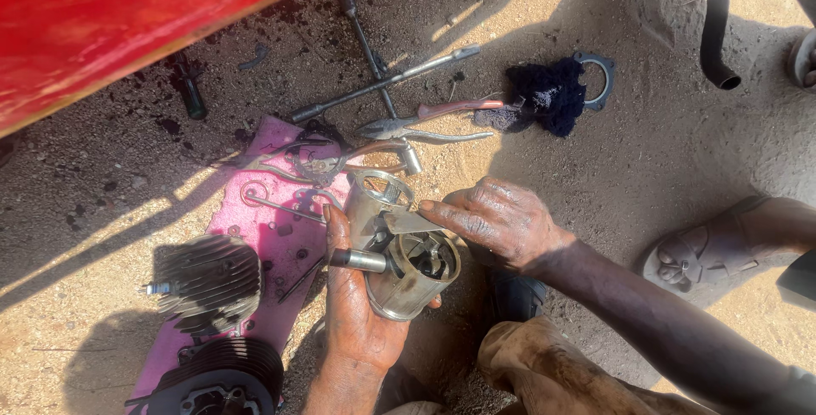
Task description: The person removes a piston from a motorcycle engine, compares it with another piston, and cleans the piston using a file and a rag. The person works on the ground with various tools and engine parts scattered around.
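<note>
**Piston held over the pink mat**

Head view: the left hand [357, 304] cups a metal piston [416, 275] from below, its fingers curled closed round the skirt, the thumb lying along the left side. A steel pin [357, 259] sticks out of the piston's side, just above the thumb. The right hand [497, 220] comes in from the right, fingers bent narrow and pressing a small flat metal piece [410, 222] against the piston's open top. A second piston [376, 198] sits just behind, touching the first.

No packages, labels or signs show clearly.

Under the hands lies a pink mat [272, 232] on sandy ground. On it, to the left, rest a finned cylinder head [208, 283] and, lower, a black finned cylinder [221, 377]. Beyond the mat lie pliers [425, 130], a cross wrench [382, 79], a dark blue rag [544, 96] and a gasket [599, 75] touching the rag. A red body panel [127, 16] fills the upper left. A sandalled foot [714, 254] stands at the right, well apart from the piston.
</note>
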